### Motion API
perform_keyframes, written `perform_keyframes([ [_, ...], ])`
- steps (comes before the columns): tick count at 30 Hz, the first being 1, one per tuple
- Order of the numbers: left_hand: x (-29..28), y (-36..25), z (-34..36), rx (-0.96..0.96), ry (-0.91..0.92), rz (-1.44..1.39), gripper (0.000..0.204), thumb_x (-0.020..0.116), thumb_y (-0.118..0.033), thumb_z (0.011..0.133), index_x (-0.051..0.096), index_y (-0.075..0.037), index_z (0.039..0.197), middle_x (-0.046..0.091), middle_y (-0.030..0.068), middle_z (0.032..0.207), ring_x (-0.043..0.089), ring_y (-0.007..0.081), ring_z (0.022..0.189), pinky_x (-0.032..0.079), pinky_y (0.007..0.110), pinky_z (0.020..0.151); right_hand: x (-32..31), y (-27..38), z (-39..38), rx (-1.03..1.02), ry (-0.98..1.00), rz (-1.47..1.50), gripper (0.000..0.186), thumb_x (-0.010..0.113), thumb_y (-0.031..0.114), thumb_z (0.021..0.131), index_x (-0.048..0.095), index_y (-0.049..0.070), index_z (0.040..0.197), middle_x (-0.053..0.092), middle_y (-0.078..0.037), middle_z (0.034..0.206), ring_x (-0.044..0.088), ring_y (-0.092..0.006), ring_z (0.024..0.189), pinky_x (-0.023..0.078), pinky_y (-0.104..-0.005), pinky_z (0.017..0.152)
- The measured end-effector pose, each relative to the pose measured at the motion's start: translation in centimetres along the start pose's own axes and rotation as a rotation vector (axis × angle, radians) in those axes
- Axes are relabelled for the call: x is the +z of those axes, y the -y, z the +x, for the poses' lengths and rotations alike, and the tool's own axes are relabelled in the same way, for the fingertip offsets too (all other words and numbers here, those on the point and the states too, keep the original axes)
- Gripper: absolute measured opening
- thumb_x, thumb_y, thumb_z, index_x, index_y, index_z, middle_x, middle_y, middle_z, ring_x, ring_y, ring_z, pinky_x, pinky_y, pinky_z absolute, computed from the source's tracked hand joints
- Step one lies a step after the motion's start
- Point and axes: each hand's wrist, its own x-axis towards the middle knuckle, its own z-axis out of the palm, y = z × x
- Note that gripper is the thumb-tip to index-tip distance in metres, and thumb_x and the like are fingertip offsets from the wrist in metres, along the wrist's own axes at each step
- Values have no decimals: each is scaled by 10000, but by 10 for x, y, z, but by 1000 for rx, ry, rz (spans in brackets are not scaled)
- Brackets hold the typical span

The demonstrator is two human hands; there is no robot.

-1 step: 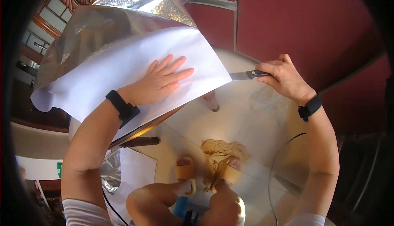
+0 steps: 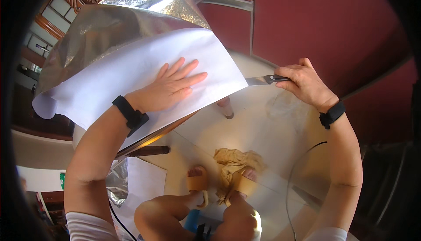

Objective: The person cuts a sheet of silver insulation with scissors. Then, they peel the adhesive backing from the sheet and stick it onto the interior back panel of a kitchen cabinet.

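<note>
A large sheet (image 2: 105, 74), white on this face, lies over a wooden table (image 2: 160, 132). Silver foil material (image 2: 131, 26) shows behind its folded edge. My left hand (image 2: 169, 87) rests flat on the white face with its fingers spread. Off the right side, my right hand (image 2: 302, 83) grips a knife (image 2: 271, 79) by its black handle. The blade points left and meets the sheet's right corner; whether its tip goes under the sheet is hidden.
Red cabinet doors (image 2: 324, 22) stand behind and to the right. On the tiled floor, a tan cloth (image 2: 237, 160) lies by my sandalled feet. A thin cable (image 2: 290, 184) runs along the right. Another white and silver sheet (image 2: 147, 179) lies below the table, near a wooden leg (image 2: 153, 150).
</note>
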Motion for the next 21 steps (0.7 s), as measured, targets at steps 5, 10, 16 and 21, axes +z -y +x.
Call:
perform_keyframes([
  [5, -2, -3, 4, -5, 15, 3, 487, 309, -174, 959, 233, -239, 1435, 16, 62, 1525, -49, 302, 1396, -18, 480, 1105, 10, -1, 14, -120, -125, 38, 141, 602, 205, 838, 571, 94, 920, 590, -52, 752, 563, -243, 773, 389, -378, 738],
  [10, -2, 0, 5, -4, 47, 12, 495, 299, -162, 958, 212, -238, 1439, 2, 62, 1525, -58, 293, 1397, -25, 480, 1105, 7, 19, 21, -104, -81, -22, 163, 607, 172, 822, 488, 63, 799, 532, -80, 673, 549, -294, 634, 438, -394, 544],
  [16, -4, 1, 3, -23, 56, 12, 487, 275, -201, 962, 203, -248, 1441, -5, 54, 1526, -63, 296, 1396, -26, 482, 1105, 3, 16, -5, -69, -64, -69, 149, 612, 162, 805, 490, 79, 786, 515, -87, 642, 529, -304, 596, 422, -391, 526],
  [21, -7, -2, 5, -2, 57, 40, 484, 274, -238, 963, 197, -271, 1440, 0, 47, 1525, -63, 305, 1394, -23, 490, 1106, 6, 27, 4, -96, -141, -45, 154, 626, 176, 797, 505, 81, 790, 511, -82, 629, 530, -290, 581, 427, -374, 522],
])
